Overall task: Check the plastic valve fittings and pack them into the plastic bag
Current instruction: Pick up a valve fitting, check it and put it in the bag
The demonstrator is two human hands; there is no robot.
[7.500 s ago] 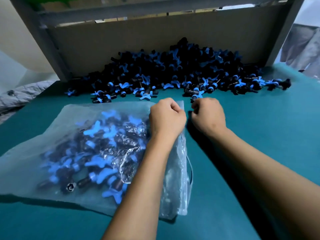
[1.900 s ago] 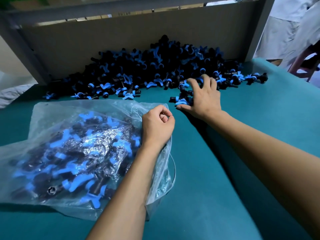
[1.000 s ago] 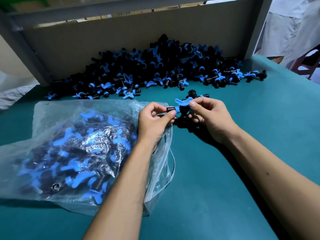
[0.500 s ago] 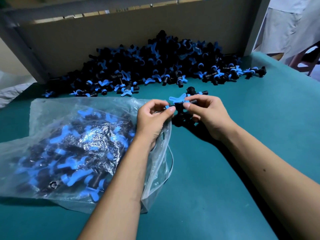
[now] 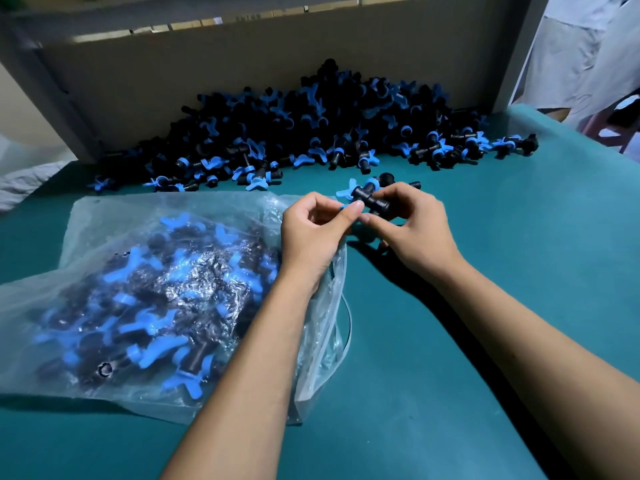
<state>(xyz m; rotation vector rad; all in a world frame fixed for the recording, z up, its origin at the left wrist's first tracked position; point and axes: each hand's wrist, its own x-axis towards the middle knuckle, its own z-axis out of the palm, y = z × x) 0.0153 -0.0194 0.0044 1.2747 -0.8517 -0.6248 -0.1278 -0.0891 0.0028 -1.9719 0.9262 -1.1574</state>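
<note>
Left hand (image 5: 311, 233): raised over the open end of the bag, fingers curled, thumb and forefinger pinching the near end of the held fitting.
Right hand (image 5: 412, 223): just beside the left, fingers curled round the black body of the same fitting; more black parts peeking out beneath the palm, possibly further fittings, too hidden to tell.
Held fitting (image 5: 369, 198): black T-shaped valve body with a blue butterfly handle, lifted between both hands, handle pointing away toward the heap.
Plastic bag (image 5: 145, 289): clear, lying flat on the table at the left, partly filled with black-and-blue fittings, mouth facing right beneath the left wrist and forearm.
Loose fittings (image 5: 311, 126): large heap of black-and-blue valves piled against the back board, spreading forward, a few strays at the front edge just beyond the hands.
Table (image 5: 502, 271): teal surface, carrying bag and heap.
Back board (image 5: 242, 64): brown panel standing upright behind the heap, set in a grey frame.
Far right: pale cloth (image 5: 581, 53) hanging beyond the frame post.
</note>
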